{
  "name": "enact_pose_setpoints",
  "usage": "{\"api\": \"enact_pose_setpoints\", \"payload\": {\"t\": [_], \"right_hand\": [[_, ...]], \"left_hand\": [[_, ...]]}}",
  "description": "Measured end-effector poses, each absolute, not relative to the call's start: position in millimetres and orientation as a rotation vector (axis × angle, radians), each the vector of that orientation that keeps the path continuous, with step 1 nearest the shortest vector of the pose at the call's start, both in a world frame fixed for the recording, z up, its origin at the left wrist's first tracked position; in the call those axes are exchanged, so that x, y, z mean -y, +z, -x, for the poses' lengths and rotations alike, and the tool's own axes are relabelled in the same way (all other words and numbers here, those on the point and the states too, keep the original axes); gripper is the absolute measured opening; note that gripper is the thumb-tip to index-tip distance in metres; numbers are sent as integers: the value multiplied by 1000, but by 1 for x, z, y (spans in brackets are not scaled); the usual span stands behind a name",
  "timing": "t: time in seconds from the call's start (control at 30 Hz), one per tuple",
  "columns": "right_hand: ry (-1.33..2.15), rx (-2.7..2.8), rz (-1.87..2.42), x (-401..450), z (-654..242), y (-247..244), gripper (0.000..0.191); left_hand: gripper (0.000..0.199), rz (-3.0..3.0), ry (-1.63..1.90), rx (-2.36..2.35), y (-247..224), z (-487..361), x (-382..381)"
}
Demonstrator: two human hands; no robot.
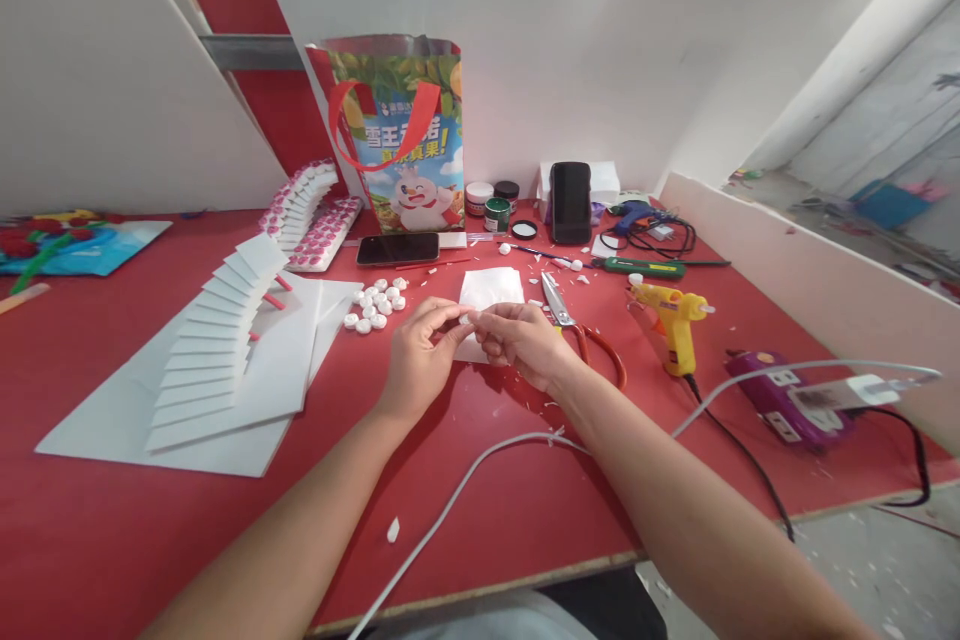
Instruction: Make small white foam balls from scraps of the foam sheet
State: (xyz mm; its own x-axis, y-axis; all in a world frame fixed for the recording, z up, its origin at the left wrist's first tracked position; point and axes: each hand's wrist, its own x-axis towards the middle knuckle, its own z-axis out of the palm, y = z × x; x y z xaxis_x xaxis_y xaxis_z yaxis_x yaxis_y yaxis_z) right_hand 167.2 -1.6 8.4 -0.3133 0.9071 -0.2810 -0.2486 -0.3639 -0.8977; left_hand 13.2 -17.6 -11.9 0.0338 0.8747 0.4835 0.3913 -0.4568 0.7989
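Note:
My left hand [421,352] and my right hand [523,338] meet above the table, fingertips pinched together around a small white piece [465,319]. Fingers cover most of that piece, so its exact shape is hidden. Just behind my hands lies a stack of white paper or tissue [491,287]. Several small round white pieces [379,303] sit grouped to the left of my left hand. Scissors with orange handles [559,300] rest beside my right hand, blades pointing away, amid scattered white scraps.
Fanned white panels [214,340] stand on white sheets [97,435] at left. A yellow glue gun [679,320] and purple power strip [787,400] are at right; a white cable [480,465] crosses in front. A gift bag [401,140], paint jars [497,215] and phones [397,249] stand or lie behind.

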Motion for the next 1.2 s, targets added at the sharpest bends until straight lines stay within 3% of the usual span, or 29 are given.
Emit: {"api": "enact_pose_setpoints", "payload": {"t": [0.43, 0.7, 1.2], "right_hand": [[1743, 1014, 1112, -1, -168, 7, 35], [1746, 1056, 1147, 0, -169, 7, 35], [1733, 1094, 1193, 1, -169, 7, 35]], "left_hand": [[17, -1891, 1398, -1242, -17, -12, 18], [7, -1906, 1356, -1272, -14, -12, 17], [13, -1881, 1273, -1215, -9, -12, 19]]}}
